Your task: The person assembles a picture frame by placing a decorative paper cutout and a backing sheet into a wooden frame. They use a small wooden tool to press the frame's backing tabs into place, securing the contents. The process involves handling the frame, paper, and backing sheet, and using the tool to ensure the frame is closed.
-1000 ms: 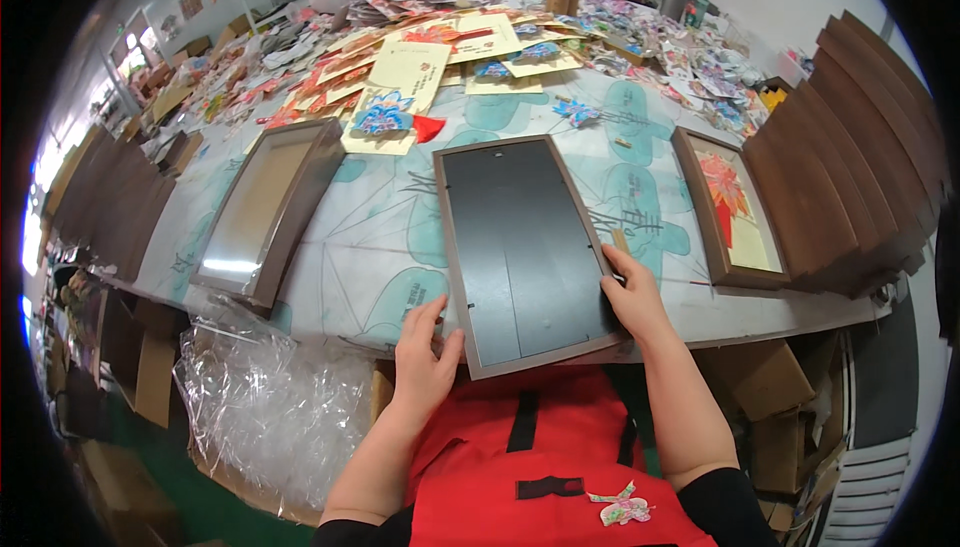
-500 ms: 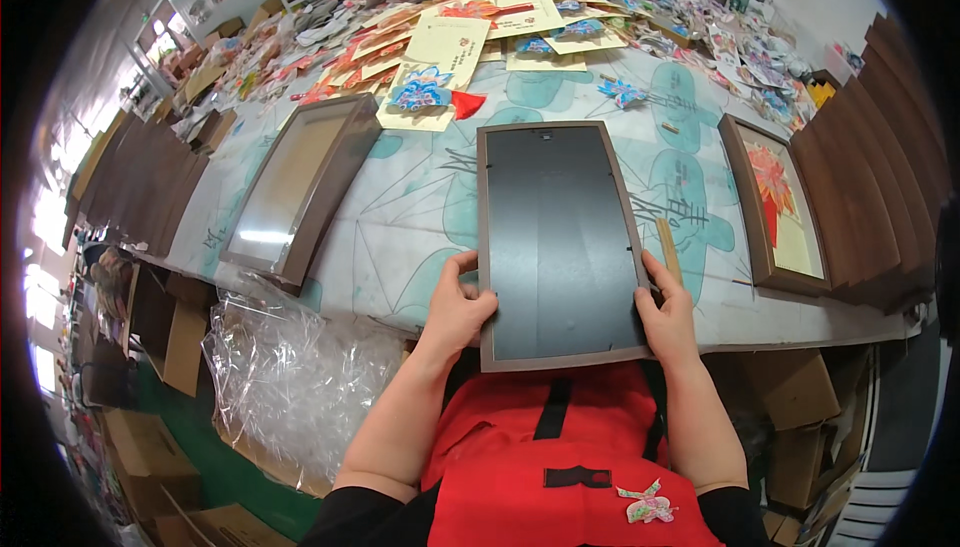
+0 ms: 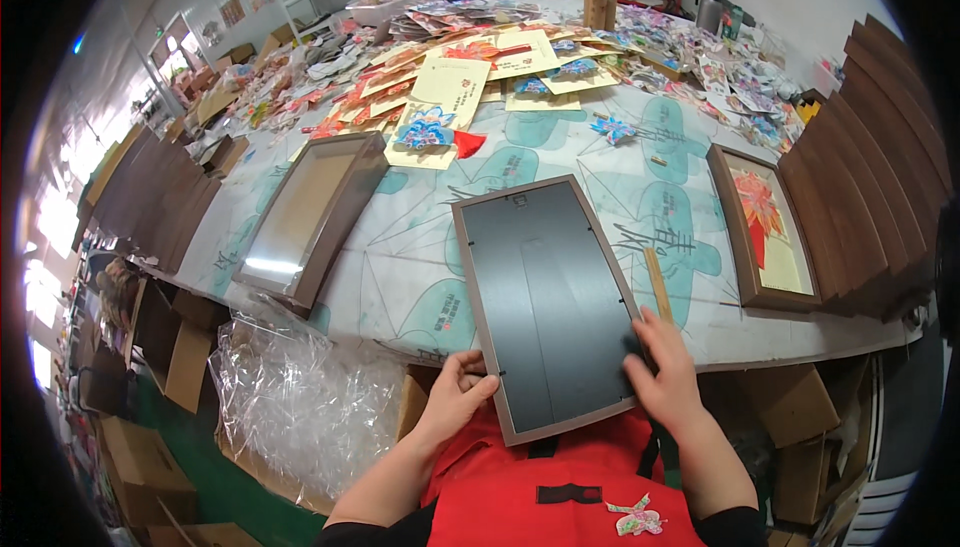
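A picture frame (image 3: 545, 317) with a brown rim and dark back panel lies back side up, tilted, its lower end over my lap. Small black clips show along its inner edges. My left hand (image 3: 460, 397) grips the lower left side, thumb on the rim. At the lower right side, my right hand (image 3: 665, 367) has its fingers apart and stretched out; its thumb is slightly blurred over the back panel. A wooden strip (image 3: 657, 285) lies just beyond the right hand.
Left stands a glazed frame (image 3: 315, 217); right, a frame with a red flower (image 3: 765, 227) leans by stacked brown frames (image 3: 865, 167). Cream cards (image 3: 450, 87) and a blue paper flower (image 3: 612, 129) lie farther back. Clear plastic wrap (image 3: 300, 397) fills a box below the table's left side.
The frame has turned, its top end swinging left, and come closer to my body. My right hand has loosened from the rim and its fingers have spread. The view has tilted up slightly.
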`<state>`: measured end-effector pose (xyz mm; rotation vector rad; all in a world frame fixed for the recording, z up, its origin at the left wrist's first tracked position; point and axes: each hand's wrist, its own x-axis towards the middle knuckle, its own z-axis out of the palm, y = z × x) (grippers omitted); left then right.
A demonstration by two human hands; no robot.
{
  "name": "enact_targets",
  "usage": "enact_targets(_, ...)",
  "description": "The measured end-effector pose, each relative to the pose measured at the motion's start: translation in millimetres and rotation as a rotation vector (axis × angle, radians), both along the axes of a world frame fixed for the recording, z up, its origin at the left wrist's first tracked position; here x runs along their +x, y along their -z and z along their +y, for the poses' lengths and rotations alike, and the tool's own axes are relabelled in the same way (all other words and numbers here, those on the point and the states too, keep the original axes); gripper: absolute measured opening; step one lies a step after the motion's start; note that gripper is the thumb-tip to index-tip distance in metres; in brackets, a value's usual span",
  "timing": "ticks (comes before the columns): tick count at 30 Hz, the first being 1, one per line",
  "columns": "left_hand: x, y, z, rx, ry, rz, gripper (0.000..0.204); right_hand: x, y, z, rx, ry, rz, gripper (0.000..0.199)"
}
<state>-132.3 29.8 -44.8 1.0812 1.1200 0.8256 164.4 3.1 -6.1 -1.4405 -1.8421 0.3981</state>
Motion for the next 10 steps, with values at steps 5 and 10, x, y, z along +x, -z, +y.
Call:
enact_targets(5,0.8,16.7,-3.5,-0.187,0.148,-0.235,0.059,-31.0,-18.1,-30.9,0.079,-0.396,-0.543,0.065)
enact_targets(10,11.2,-11.4,-8.7,-0.172,0.15,-0.151,0.061,-34.4,8.3,-30.3,0.252,-0.077,-0.517,0.061)
